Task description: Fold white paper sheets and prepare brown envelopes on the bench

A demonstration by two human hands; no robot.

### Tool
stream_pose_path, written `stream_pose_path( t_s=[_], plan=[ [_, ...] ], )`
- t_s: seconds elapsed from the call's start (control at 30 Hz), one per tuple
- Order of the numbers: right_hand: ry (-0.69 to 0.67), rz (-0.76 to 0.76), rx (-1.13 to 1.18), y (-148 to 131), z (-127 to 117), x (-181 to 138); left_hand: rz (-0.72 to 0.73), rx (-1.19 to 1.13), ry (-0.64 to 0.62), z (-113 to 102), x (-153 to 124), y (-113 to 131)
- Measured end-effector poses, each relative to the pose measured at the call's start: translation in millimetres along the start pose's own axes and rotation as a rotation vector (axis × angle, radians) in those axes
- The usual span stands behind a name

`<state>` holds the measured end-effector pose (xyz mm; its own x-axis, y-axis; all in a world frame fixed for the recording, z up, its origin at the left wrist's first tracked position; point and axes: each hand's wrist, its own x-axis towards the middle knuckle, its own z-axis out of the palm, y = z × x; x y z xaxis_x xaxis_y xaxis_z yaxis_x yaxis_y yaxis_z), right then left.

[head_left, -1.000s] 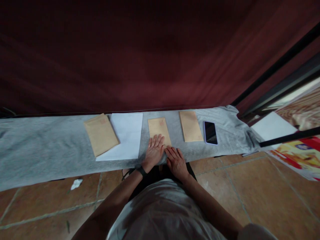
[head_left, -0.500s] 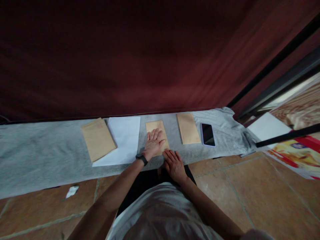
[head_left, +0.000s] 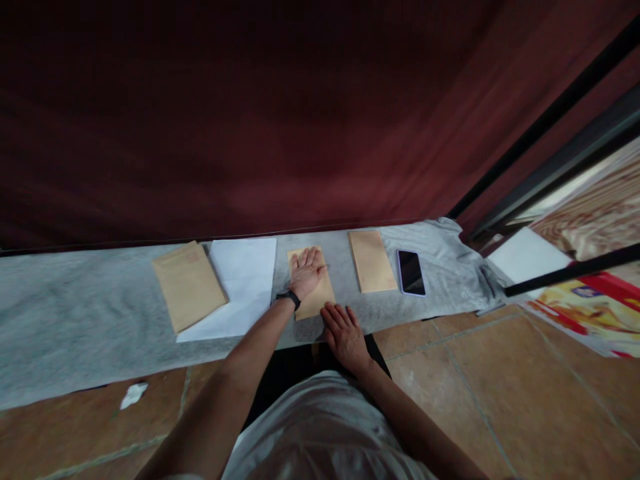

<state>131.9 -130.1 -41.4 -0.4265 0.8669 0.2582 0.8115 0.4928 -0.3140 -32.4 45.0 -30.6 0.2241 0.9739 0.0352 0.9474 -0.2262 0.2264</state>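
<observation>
A small brown paper envelope [head_left: 314, 299] lies on the grey cloth in front of me. Flat on its upper part rests my left hand [head_left: 306, 272], open with the fingers spread; a dark band circles that wrist. My right hand [head_left: 345, 335] is open too, palm down at the cloth's near edge, its fingertips by the envelope's lower right corner. Whether they touch the paper I cannot tell. To the left, a stack of brown envelopes [head_left: 190, 287] overlaps some white paper [head_left: 245, 287]. Another brown envelope or pile of them [head_left: 373, 261] lies to the right.
A phone [head_left: 411, 272] lies face up at the right on the grey cloth [head_left: 100, 313]. Behind rises a dark red curtain [head_left: 280, 133]. Black bars and a colourful printed box [head_left: 590, 303] stand at the right. A white scrap [head_left: 133, 395] is on the tiled floor.
My left hand has slid up the envelope toward its far end, baring more of the lower part. The right hand stays at the near corner. The view has shifted slightly.
</observation>
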Motion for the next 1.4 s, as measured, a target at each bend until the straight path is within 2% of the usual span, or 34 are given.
stream_pose_path(
  t_s=[0.1,0.17,0.37,0.47,0.57,0.7,0.87,0.93,1.1,1.17,1.23,1.33,1.4],
  plan=[
    [0.004,0.005,0.0,-0.2,0.3,0.0,-0.011,-0.008,-0.002,-1.6,-4.0,4.4],
    [0.003,0.007,0.008,-0.1,0.5,0.0,0.001,-0.009,-0.004,-1.5,-17.2,6.8],
    [0.006,0.016,0.037,-0.2,1.0,-0.2,0.071,-0.11,0.056,6.5,-99.3,-1.6],
    [0.018,0.022,0.037,-2.2,-0.2,0.6,-0.037,-0.302,0.15,11.5,-139.0,-8.4],
    [0.029,0.025,0.031,-5.2,-2.2,2.9,-0.238,-0.614,0.191,12.1,-159.7,-8.7],
    [0.059,0.029,0.014,-8.1,-3.1,8.7,-0.426,-0.997,0.173,5.6,-157.7,-4.7],
    [0.07,0.023,-0.018,-9.5,-0.5,18.6,-0.622,-1.225,0.183,-4.2,-143.1,-2.0],
    [0.063,0.028,-0.038,-10.2,-0.6,22.7,-0.63,-1.311,0.146,-9.3,-140.9,3.1],
    [0.053,0.106,-0.068,-8.3,-14.9,34.1,-0.528,-1.404,0.136,-33.8,-140.4,26.3],
    [0.1,0.149,0.023,-4.5,-24.6,39.0,-0.468,-1.47,0.155,-45.2,-140.6,32.9],
    [0.214,0.244,0.241,-0.2,-32.0,43.7,-0.434,-1.527,0.18,-52.5,-141.2,35.5],
    [0.388,0.477,0.717,2.1,-33.0,48.3,-0.512,-1.536,0.157,-50.8,-142.6,36.0],
    [0.405,0.619,1.047,-1.2,-26.9,48.6,-0.583,-1.537,0.091,-43.5,-143.3,38.9]
  ],
)
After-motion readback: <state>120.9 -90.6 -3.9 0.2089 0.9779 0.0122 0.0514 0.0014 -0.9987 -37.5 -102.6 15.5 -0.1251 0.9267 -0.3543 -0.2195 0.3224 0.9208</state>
